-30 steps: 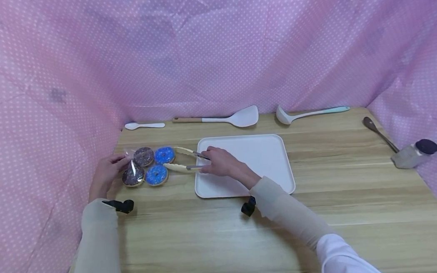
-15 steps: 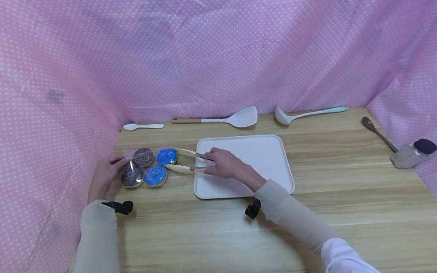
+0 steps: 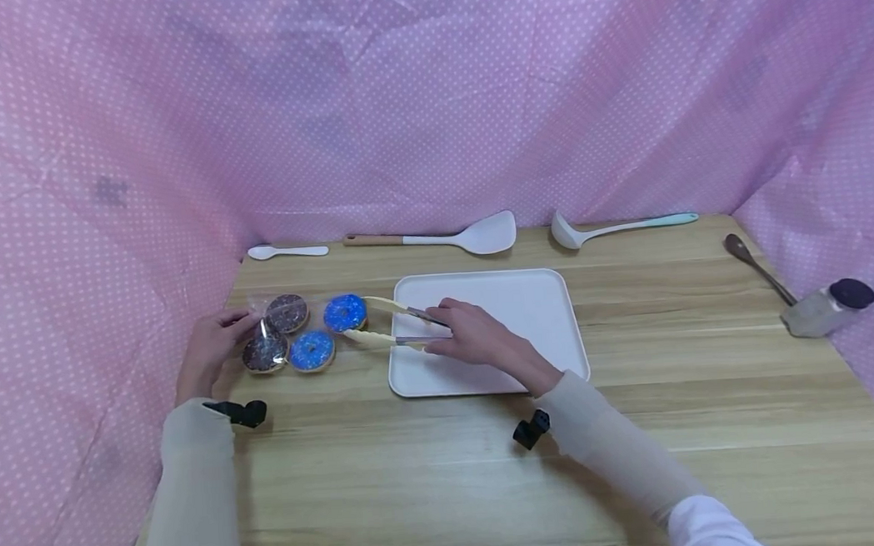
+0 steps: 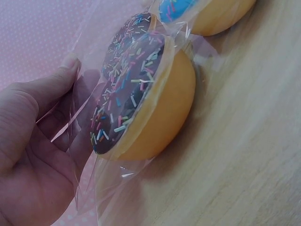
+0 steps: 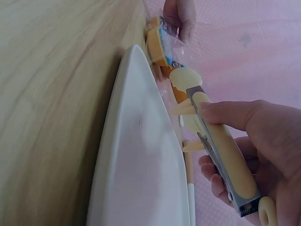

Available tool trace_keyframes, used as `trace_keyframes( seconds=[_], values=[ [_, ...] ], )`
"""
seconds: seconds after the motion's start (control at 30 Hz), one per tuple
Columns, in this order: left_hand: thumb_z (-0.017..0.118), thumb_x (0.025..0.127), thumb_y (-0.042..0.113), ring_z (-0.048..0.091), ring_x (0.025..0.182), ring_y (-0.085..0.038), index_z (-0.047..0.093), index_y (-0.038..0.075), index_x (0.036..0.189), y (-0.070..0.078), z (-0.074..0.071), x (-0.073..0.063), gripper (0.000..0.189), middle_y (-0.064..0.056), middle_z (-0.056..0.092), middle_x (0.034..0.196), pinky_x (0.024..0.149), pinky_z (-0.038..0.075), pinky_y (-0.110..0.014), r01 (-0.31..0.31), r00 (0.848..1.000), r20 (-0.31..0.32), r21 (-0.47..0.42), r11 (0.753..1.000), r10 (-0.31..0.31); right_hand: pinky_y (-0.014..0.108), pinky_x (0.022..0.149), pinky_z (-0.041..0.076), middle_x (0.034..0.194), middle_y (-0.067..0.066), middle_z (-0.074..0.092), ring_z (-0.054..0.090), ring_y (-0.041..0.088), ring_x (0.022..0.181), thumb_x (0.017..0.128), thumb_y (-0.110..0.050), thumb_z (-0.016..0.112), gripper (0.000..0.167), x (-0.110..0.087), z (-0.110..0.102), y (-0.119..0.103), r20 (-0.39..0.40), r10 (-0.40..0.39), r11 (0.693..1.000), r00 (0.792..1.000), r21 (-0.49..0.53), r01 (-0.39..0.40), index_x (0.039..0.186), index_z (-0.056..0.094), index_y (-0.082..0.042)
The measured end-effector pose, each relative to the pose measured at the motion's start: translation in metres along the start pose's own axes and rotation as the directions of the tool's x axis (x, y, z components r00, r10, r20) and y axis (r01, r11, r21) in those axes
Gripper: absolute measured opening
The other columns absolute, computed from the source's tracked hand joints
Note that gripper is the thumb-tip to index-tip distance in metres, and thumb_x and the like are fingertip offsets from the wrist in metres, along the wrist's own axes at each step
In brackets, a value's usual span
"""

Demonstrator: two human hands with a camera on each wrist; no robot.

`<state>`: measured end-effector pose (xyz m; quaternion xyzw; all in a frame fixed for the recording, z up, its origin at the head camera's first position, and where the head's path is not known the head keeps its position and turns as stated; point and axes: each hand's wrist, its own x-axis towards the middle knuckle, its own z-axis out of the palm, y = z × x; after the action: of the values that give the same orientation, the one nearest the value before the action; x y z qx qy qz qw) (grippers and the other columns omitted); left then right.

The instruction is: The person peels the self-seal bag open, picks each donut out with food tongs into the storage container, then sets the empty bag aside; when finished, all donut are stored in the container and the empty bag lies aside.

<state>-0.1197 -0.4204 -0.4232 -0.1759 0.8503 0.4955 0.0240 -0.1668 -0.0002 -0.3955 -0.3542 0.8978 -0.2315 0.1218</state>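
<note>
At the table's left, my left hand (image 3: pixel 212 345) pinches the edge of a clear plastic bag (image 4: pixel 84 136). Two chocolate donuts with sprinkles, one farther back (image 3: pixel 287 314) and one nearer (image 3: pixel 265 352), lie inside it. A blue donut (image 3: pixel 311 351) sits beside them, and film reaches toward it. My right hand (image 3: pixel 474 333), over the white tray, grips kitchen tongs (image 5: pixel 225 160) with cream tips. Those tips stand either side of a second blue donut (image 3: pixel 345 312) at the bag's right end. Whether this donut is fully clear of the film I cannot tell.
The white tray (image 3: pixel 514 302) lies mid-table, right of the donuts. Along the back edge are a small white spoon (image 3: pixel 289 251), a spatula (image 3: pixel 487 235) and a ladle (image 3: pixel 570 233). At far right lie a brown spoon (image 3: pixel 760 268) and a dark-lidded jar (image 3: pixel 823 313).
The tongs and my right hand have moved right, and the back blue donut has come along, away from the chocolate ones. My left hand has stayed on the bag.
</note>
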Motion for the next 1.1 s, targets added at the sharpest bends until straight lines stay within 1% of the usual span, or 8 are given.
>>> trace_keyframes(
  seconds=[0.07, 0.13, 0.23, 0.33, 0.43, 0.57, 0.8, 1.1],
  values=[
    [0.060, 0.094, 0.033, 0.060, 0.082, 0.009, 0.051, -0.008, 0.131, 0.000, 0.000, -0.001, 0.056, 0.027, 0.057, 0.086, 0.077, 0.052, -0.012, -0.006, 1.000, 0.002, -0.014, 1.000, 0.006, 0.029, 0.074, 0.049, 0.112, 0.008, 0.063, 0.054, 0.014, 0.085, 0.087, -0.037, 0.070, 0.052, -0.005, -0.002, 0.003, -0.009, -0.012, 1.000, 1.000, 0.010, 0.012, 0.130, 0.058, -0.010],
    [0.060, 0.095, 0.032, 0.060, 0.082, 0.010, 0.051, -0.008, 0.130, 0.001, 0.000, -0.001, 0.054, 0.027, 0.057, 0.088, 0.078, 0.052, -0.012, -0.008, 1.000, 0.002, -0.014, 1.000, 0.008, 0.029, 0.074, 0.048, 0.112, 0.009, 0.063, 0.054, 0.015, 0.086, 0.086, -0.036, 0.071, 0.052, -0.009, -0.005, 0.008, -0.016, -0.025, 0.999, 1.000, 0.020, 0.026, 0.130, 0.059, -0.010],
    [0.059, 0.095, 0.034, 0.059, 0.084, 0.011, 0.051, -0.006, 0.132, 0.003, 0.001, -0.002, 0.054, 0.009, 0.062, 0.105, 0.079, 0.051, -0.012, 0.000, 1.000, -0.001, 0.014, 1.000, 0.000, 0.029, 0.073, 0.048, 0.111, 0.009, 0.063, 0.055, 0.017, 0.086, 0.086, -0.036, 0.071, 0.053, -0.017, -0.008, 0.015, -0.028, -0.041, 0.999, 0.999, 0.034, 0.042, 0.130, 0.058, -0.009],
    [0.057, 0.095, 0.037, 0.058, 0.087, 0.011, 0.051, -0.003, 0.134, 0.004, 0.002, -0.002, 0.056, -0.012, 0.056, 0.127, 0.084, 0.051, -0.014, 0.020, 1.000, 0.001, 0.047, 0.999, -0.021, 0.029, 0.072, 0.047, 0.112, 0.010, 0.063, 0.055, 0.018, 0.085, 0.086, -0.035, 0.071, 0.054, -0.024, -0.013, 0.024, -0.044, -0.046, 0.998, 0.998, 0.051, 0.048, 0.131, 0.058, -0.009],
    [0.055, 0.095, 0.042, 0.057, 0.090, 0.007, 0.050, -0.001, 0.135, 0.004, 0.002, -0.002, 0.059, -0.021, 0.051, 0.136, 0.092, 0.051, -0.024, 0.045, 0.999, -0.002, 0.087, 0.995, -0.045, 0.029, 0.071, 0.046, 0.111, 0.011, 0.063, 0.055, 0.018, 0.085, 0.086, -0.036, 0.071, 0.056, -0.031, -0.018, 0.033, -0.066, -0.047, 0.998, 0.997, 0.046, 0.050, 0.132, 0.057, -0.008],
    [0.057, 0.093, 0.046, 0.057, 0.091, 0.003, 0.053, 0.002, 0.134, 0.005, 0.003, -0.001, 0.060, -0.017, 0.055, 0.132, 0.096, 0.050, -0.032, 0.076, 0.997, -0.027, 0.109, 0.991, -0.073, 0.030, 0.070, 0.045, 0.109, 0.011, 0.063, 0.054, 0.018, 0.083, 0.085, -0.037, 0.071, 0.057, -0.041, -0.024, 0.046, -0.096, -0.036, 0.999, 0.995, 0.035, 0.040, 0.132, 0.057, -0.007],
    [0.057, 0.094, 0.043, 0.056, 0.087, 0.007, 0.052, -0.001, 0.133, 0.005, 0.003, -0.003, 0.059, -0.017, 0.054, 0.128, 0.081, 0.051, -0.013, 0.040, 0.999, -0.009, 0.091, 0.995, -0.039, 0.027, 0.063, 0.040, 0.100, 0.011, 0.062, 0.049, 0.017, 0.076, 0.084, -0.034, 0.074, 0.058, -0.060, -0.031, 0.072, -0.146, -0.001, 0.999, 0.989, 0.037, 0.007, 0.130, 0.058, -0.003],
    [0.053, 0.095, 0.046, 0.055, 0.087, 0.010, 0.049, 0.001, 0.137, 0.005, 0.001, -0.004, 0.062, -0.019, 0.051, 0.135, 0.085, 0.051, -0.015, 0.051, 0.999, 0.013, 0.097, 0.994, -0.052, 0.026, 0.061, 0.036, 0.096, 0.009, 0.058, 0.046, 0.017, 0.074, 0.084, -0.032, 0.073, 0.056, -0.078, -0.030, 0.100, -0.149, 0.077, 0.996, 0.986, 0.047, -0.071, 0.130, 0.058, -0.004]
  ],
)
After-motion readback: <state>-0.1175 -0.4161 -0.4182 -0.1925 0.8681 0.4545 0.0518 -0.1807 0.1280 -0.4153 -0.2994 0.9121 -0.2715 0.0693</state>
